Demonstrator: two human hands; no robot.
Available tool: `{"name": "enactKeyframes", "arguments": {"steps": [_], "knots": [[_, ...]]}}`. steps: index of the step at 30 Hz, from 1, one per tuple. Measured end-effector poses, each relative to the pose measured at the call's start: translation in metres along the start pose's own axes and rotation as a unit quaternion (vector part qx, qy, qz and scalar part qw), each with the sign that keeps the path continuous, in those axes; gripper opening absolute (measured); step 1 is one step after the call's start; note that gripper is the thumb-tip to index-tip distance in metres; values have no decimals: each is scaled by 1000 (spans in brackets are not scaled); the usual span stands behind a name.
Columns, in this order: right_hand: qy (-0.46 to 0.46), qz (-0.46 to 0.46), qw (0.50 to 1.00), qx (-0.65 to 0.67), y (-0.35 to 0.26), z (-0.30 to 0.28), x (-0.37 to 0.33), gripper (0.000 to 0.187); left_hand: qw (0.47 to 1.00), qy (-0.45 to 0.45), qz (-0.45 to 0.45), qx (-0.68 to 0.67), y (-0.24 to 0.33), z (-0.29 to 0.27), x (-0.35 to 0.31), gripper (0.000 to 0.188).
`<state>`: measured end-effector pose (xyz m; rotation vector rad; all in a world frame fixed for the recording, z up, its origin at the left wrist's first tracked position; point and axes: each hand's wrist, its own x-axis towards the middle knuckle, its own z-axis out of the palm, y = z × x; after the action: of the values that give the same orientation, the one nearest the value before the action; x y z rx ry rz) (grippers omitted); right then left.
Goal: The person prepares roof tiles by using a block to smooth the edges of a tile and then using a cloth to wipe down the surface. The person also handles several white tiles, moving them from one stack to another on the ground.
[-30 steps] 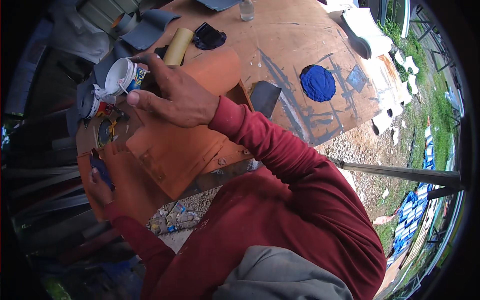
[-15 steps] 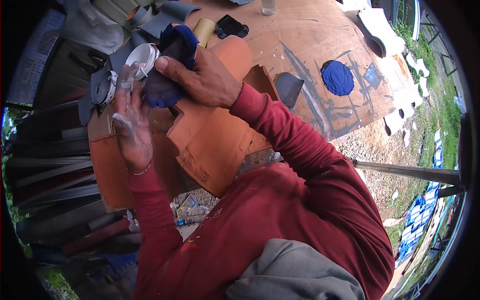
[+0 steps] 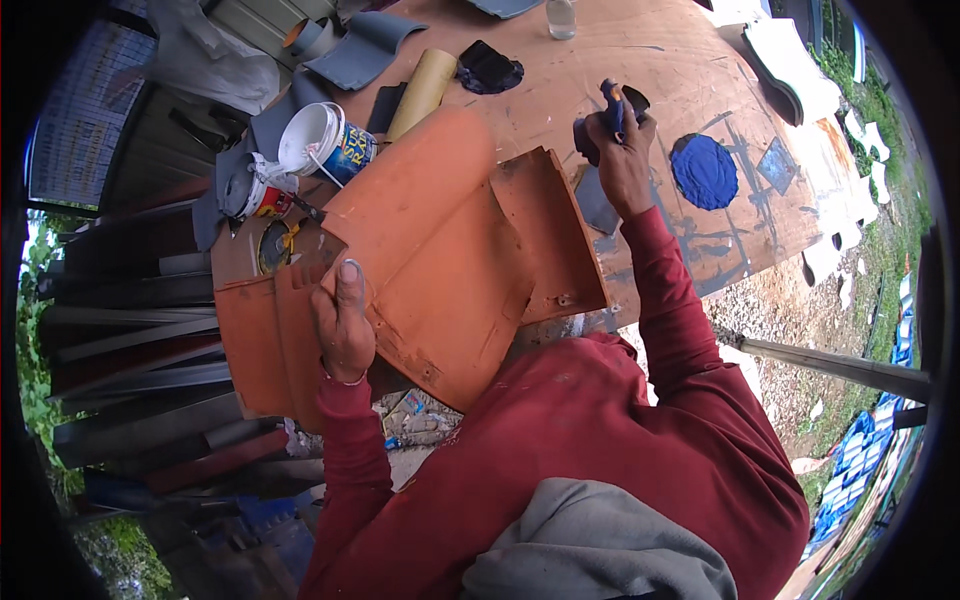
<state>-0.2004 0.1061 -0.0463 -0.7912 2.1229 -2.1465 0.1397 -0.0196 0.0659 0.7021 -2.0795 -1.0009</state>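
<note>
My left hand grips the near left edge of an orange curved roof tile, its thumb lying upward on the tile. The tile rests at an angle over other orange tiles, one beneath its right side and one at the left. Out over the table to the right, my right hand is closed around a bunched dark blue cloth; part of the cloth is hidden by the fingers. A round patch of bright blue paste lies just right of that hand.
Left of the tile stand a white paint bucket and a smeared tin with a brush. A yellow tube, a black tray and a glass sit farther back on the wooden table. Long dark pieces are stacked at left.
My right hand has carried the dark blue cloth from beside the bucket to the right, over the table. My left hand has moved right and onto the tile's edge. The view has shifted slightly.
</note>
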Motion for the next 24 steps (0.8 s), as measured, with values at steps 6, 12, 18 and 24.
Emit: {"name": "enactKeyframes", "arguments": {"steps": [6, 12, 18, 24], "knots": [[-94, 57, 989, 103, 17, 38, -65, 57, 999, 4, 23, 41, 33, 29, 8, 45], [-111, -27, 990, -82, 76, 83, -107, 41, 990, -36, 30, 130, 43, 39, 18, 43], [-255, 138, 956, -49, 58, 56, -94, 39, 998, -52, 9, 42, 35, 36, 20, 44], [-118, 31, 991, -54, 78, 82, -112, 51, 942, 6, 70, 327, 11, 18, 23, 49]]}}
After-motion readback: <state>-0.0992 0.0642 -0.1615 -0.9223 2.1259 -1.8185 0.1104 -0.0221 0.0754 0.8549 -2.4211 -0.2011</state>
